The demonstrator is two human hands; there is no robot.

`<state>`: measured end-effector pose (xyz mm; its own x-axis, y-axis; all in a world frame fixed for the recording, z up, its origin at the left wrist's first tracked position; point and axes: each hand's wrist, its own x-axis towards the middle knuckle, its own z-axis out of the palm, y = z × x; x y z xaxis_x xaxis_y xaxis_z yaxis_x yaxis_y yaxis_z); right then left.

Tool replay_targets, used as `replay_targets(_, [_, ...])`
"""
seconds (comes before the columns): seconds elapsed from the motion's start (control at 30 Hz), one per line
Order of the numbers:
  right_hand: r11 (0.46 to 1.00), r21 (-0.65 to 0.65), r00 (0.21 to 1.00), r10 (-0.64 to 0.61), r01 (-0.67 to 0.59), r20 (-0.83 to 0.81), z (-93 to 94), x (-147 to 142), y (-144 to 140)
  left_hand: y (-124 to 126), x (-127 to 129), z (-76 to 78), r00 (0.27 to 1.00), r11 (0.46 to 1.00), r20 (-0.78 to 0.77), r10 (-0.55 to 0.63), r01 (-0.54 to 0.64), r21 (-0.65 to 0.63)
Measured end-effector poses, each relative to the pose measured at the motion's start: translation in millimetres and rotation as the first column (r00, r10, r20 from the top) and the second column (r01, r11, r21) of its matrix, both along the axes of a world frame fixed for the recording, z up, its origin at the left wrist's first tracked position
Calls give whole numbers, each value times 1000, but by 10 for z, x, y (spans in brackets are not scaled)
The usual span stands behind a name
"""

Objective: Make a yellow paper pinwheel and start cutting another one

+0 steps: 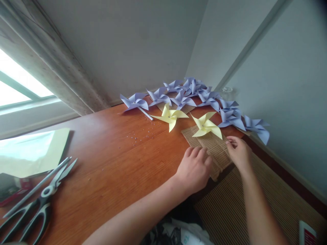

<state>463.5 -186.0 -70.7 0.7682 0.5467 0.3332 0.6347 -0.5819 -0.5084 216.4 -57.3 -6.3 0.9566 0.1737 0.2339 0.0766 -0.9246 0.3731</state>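
Note:
A small piece of brown corrugated cardboard (214,149) lies on the wooden table (109,163). On its far end rests a yellow paper pinwheel (206,126). My left hand (194,168) presses flat on the cardboard's near left edge. My right hand (238,152) pinches the cardboard's right edge with its fingertips. A second yellow pinwheel (170,116) lies just to the left, off the cardboard.
Several lilac paper pinwheels (194,95) are lined up along the wall corner. Scissors (38,200) lie at the near left, beside a pale yellow paper sheet (33,149). A large corrugated sheet (245,207) covers the near right. Tiny beads (139,136) are scattered mid-table.

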Motion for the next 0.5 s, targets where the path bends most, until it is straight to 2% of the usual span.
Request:
replay_targets(0.13, [1000,-13,998,6,-5,57,0,3,17,-93,24,-116,999,999,-23,-37,38,36])
replay_targets(0.3, [1000,-25,992,-6,9,129,15,-11,102,-79,34,-244,999,997,-23,-33,35,67])
replay_targets(0.5, [999,-48,988,17,-10,155,26,-16,169,-19,52,-295,1000,998,-19,-12,13,65])
